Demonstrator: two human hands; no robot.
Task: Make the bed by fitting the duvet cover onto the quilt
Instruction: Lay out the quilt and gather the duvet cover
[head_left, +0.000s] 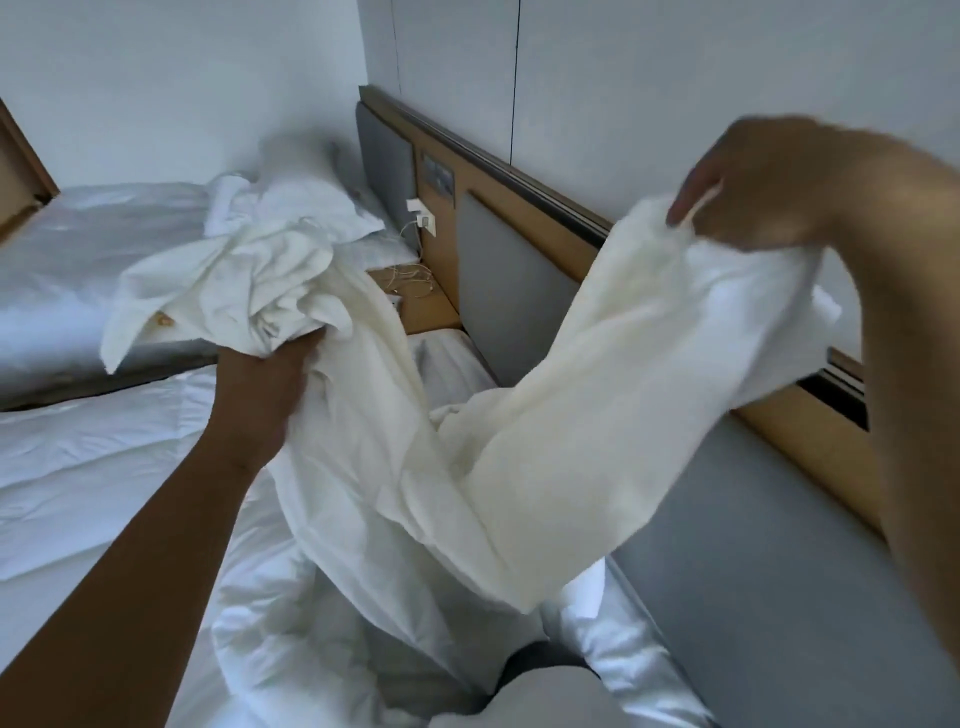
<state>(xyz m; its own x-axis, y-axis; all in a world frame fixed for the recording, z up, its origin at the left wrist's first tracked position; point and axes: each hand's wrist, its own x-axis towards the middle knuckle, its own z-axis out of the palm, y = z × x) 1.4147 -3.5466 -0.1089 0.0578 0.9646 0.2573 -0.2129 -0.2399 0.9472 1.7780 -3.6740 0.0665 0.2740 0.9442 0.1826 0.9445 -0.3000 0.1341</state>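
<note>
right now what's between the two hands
A sagging span of cream duvet cover joins left hand and right hand, shown in the head view.

Both arms are showing bare all the way up, no sleeves, no watch or rings on the left hand or right hand. Something dark grey is peeking in at the bottom edge, can't tell what.

Duvet cover sags in a V between left hand and right hand, blocking the middle. Open gap above the sag, toward the bedside shelf with its tangled cables. Padded headboard walls off the right. Quilt on the near bed lies flat, open to the left. Bunched cloth above the left hand hides the second bed's pillow end.
</note>
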